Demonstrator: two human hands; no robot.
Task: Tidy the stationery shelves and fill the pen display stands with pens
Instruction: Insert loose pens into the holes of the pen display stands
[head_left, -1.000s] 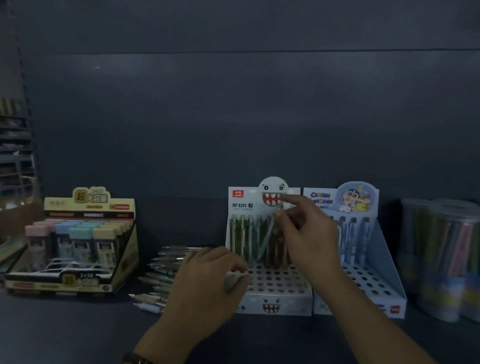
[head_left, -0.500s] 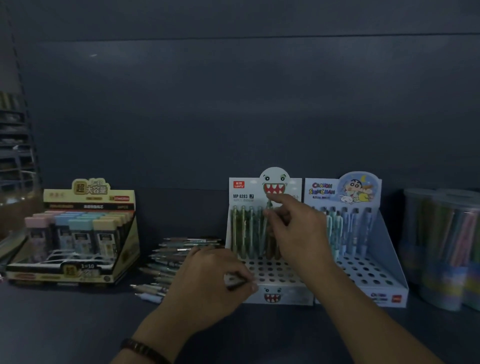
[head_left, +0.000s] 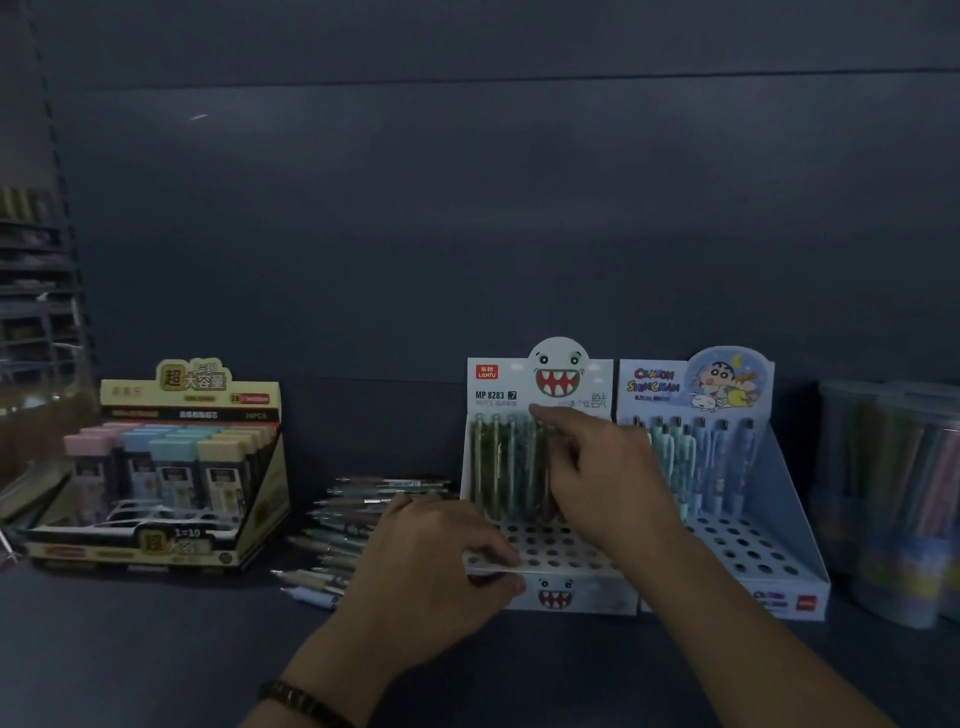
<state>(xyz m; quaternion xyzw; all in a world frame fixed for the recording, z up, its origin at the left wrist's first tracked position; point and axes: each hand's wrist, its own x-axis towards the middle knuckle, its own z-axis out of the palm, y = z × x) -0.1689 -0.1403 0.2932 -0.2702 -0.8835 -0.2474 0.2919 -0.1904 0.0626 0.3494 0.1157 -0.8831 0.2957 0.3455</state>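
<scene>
1. Dim blue-grey shelf (head_left: 156, 654): filling the monster stand (head_left: 571, 597) is under way, with only its back row occupied.
2. Left grip (head_left: 431, 556) clamps the stand's front lip. Right grip (head_left: 608, 467) appears clenched on a pen (head_left: 539, 444) in that row, long axis vertical, tip down.
3. Next move, likely: seat it, then fetch from the loose pens (head_left: 353, 519), which lie crosswise beside the stand, tips left.

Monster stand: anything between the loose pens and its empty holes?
Only the left hand, at the monster stand's front-left corner, lies between the loose pens and the empty front holes. Right hand holds a back-row pen.
</scene>
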